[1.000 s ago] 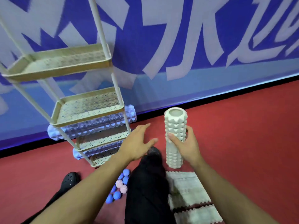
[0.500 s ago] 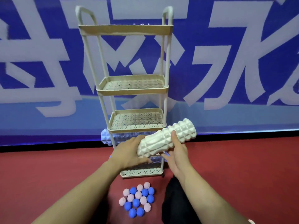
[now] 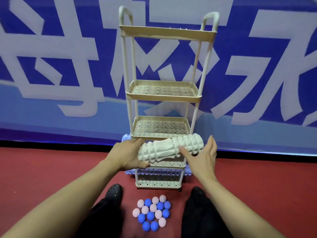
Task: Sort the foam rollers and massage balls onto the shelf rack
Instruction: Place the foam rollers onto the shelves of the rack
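The white ridged foam roller [image 3: 169,149] lies level in front of the beige shelf rack [image 3: 163,97], just above its second-lowest tier. My left hand [image 3: 127,155] grips the roller's left end. My right hand [image 3: 202,157] cups the right part, thumb on the front and fingers spread upward. One pale blue roller [image 3: 124,137] peeks out behind the white one. Another blue roller [image 3: 154,171] lies across the bottom tier. Several pink and blue spiky massage balls [image 3: 152,212] sit clustered on the floor between my feet.
The rack stands on a red floor [image 3: 51,169] against a blue banner wall [image 3: 68,66] with big white letters. Its three upper tiers hold nothing. My black shoes [image 3: 114,192] flank the balls just in front of the rack's base.
The roller went from upright at my right to level at the rack's lower tiers. My left hand took hold of its left end. My right-hand fingers have spread.
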The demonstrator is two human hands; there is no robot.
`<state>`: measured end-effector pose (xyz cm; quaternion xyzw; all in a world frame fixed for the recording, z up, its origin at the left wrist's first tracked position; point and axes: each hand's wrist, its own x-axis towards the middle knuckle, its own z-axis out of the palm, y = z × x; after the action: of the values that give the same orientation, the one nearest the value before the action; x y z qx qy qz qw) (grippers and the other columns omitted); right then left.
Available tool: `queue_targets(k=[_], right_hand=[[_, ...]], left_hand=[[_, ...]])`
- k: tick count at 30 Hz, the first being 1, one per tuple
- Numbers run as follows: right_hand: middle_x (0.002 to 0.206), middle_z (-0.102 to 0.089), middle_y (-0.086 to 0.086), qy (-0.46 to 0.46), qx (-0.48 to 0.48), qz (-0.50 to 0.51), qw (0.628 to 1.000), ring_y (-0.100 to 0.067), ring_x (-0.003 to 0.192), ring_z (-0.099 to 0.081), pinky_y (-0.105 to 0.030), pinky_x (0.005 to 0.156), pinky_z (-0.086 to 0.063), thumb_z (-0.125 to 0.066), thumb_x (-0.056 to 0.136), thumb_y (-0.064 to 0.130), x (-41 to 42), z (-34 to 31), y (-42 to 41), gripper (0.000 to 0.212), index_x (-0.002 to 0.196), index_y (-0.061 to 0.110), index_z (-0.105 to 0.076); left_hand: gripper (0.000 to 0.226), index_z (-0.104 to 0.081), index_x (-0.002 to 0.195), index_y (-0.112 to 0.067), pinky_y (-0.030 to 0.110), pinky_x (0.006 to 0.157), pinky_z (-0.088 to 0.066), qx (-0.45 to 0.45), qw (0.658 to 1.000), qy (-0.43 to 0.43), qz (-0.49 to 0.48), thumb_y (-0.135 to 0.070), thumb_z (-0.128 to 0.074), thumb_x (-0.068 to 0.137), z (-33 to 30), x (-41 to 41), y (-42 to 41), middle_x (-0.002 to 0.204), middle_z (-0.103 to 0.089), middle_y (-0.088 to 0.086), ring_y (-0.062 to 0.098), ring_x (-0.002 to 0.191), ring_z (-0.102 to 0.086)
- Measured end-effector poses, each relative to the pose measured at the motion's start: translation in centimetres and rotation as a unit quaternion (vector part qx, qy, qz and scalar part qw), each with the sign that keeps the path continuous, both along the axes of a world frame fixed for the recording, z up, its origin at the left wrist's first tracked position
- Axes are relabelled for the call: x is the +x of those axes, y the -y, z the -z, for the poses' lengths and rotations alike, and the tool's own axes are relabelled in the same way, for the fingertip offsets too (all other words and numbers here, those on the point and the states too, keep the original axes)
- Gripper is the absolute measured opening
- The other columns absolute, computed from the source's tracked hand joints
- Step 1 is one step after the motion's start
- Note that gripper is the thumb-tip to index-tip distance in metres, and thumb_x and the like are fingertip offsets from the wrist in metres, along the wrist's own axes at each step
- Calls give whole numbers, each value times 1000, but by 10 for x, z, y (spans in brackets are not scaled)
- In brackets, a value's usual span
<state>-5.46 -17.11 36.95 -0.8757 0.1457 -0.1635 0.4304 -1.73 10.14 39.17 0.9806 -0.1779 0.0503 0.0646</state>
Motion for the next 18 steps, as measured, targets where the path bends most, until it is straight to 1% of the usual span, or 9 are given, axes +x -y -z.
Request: queue_targets(k=[1, 3, 5, 7, 9, 10, 12, 14, 18], right_hand=[[167, -9, -2, 21, -99, -44, 994, -24, 155, -7, -44, 124, -4, -66, 72, 78, 5, -3, 4, 120, 161, 20, -10], [166, -16, 7, 16, -265, -159, 951, -17, 155, -3, -44, 123, 10, -53, 73, 87, 20, -11, 5, 106, 158, 32, -22], [161, -31, 10, -3, -358, -262, 896, -15, 153, -15, -47, 124, 6, -47, 74, 90, 36, -17, 2, 97, 154, 36, -32], [147, -50, 11, -28, -390, -328, 860, -16, 141, -40, -46, 122, -16, -49, 72, 90, 52, -21, -4, 94, 148, 36, -39], [134, -60, 12, -63, -386, -362, 846, -17, 123, -55, -42, 107, -39, -51, 65, 91, 67, -23, -10, 93, 142, 39, -43], [129, -62, 13, -83, -378, -372, 844, -17, 117, -58, -42, 100, -44, -53, 62, 92, 73, -23, -12, 92, 138, 42, -44], [122, -62, 15, -109, -368, -385, 840, -16, 110, -60, -42, 92, -50, -57, 59, 91, 86, -22, -15, 88, 132, 44, -44], [118, -62, 13, -85, -388, -387, 832, -17, 106, -60, -41, 88, -51, -57, 61, 89, 98, -18, -16, 82, 127, 41, -45], [119, -64, 7, -26, -454, -358, 816, -22, 105, -62, -38, 82, -48, -51, 66, 90, 126, -14, -14, 83, 127, 34, -47]], left_hand=[[79, -50, 122, -38, 35, 69, -46, 11, 1000, 8, 6, -82, -60, 58, -2, 2, -3, 116, -63, -14, 19, 101, -63], [82, -49, 127, -36, 35, 72, -49, 35, 999, 31, 22, -81, -56, 58, -4, 6, -8, 120, -63, -13, 19, 107, -61], [85, -49, 131, -35, 35, 76, -50, 58, 996, 57, 37, -81, -53, 60, -6, 10, -11, 120, -63, -12, 19, 110, -60], [86, -49, 135, -34, 34, 80, -51, 79, 992, 82, 59, -81, -55, 64, -6, 14, -13, 118, -64, -11, 18, 112, -59], [85, -51, 136, -32, 33, 81, -50, 85, 988, 106, 78, -79, -58, 65, -2, 18, -16, 114, -65, -10, 18, 109, -60], [85, -53, 135, -31, 33, 80, -50, 82, 986, 120, 83, -79, -61, 65, 0, 21, -17, 112, -65, -9, 19, 106, -61], [84, -57, 132, -29, 33, 80, -50, 72, 984, 139, 87, -78, -65, 64, 5, 27, -19, 109, -66, -8, 20, 102, -62], [85, -56, 133, -28, 35, 82, -48, 53, 987, 132, 77, -77, -68, 65, 12, 35, -20, 112, -65, -7, 21, 103, -61], [79, -49, 143, -23, 41, 88, -51, -9, 994, 102, 32, -67, -68, 79, 29, 53, -20, 135, -56, -2, 25, 120, -55]])
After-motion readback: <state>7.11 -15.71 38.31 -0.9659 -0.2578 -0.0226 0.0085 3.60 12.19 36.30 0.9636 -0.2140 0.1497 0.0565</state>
